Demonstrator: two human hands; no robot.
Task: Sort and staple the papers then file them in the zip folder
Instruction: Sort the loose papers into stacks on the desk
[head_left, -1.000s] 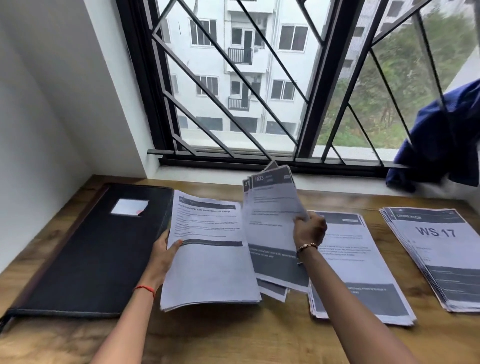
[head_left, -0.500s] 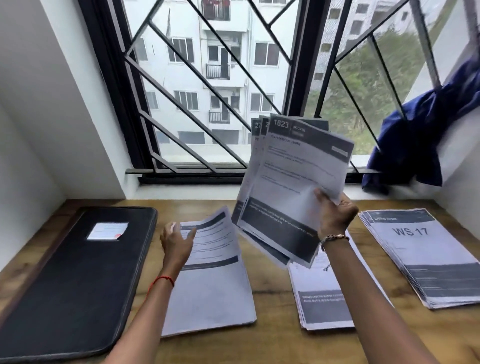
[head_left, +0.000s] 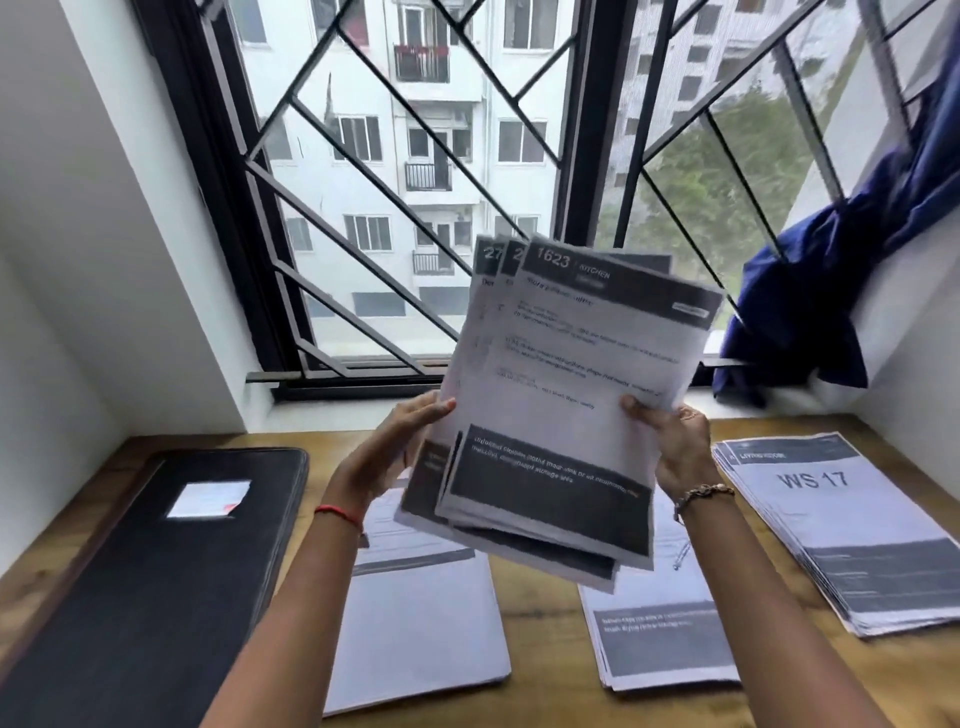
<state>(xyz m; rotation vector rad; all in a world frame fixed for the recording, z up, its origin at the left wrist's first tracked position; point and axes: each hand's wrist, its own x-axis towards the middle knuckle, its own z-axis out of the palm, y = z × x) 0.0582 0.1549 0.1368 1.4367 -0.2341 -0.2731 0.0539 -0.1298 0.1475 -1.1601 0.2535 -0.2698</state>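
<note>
- While both hands hold it up over the brown wooden table (head_left: 545, 649), the fanned bundle of white printed paper sheets with dark grey bands (head_left: 566, 395) hangs centre of view, in front of the black-barred window grille (head_left: 363, 208).
- Bundle long axis near upright, top leaning right. "1623 KITCHEN" header end points up toward the window, dark footer band points down toward the person, printed face to camera.
- Sheets splayed: extra header corners peek out at upper left, lower corners stagger at the bottom.
- Right hand (head_left: 675, 447): thumb on the front of the right edge, fingers curled behind, pinching the bundle about mid-height.
- Left hand (head_left: 395, 447): at the left edge, fingers fairly straight, tips go behind the sheets; can't tell if it pinches or only supports.
- Black rectangular zip folder (head_left: 145, 597) lies flat at table left, long axis running away from the person, white label on the cover.
- Three flat piles on the table: left white paper stack (head_left: 421, 623) just right of the folder, middle paper stack (head_left: 660, 644) below the bundle, right "WS 17" paper stack (head_left: 841, 535) by the right wall. Bare wood strips between them.
- Dark blue cloth (head_left: 810, 301) draped on the sill, right of the bundle, apart from its edge.
</note>
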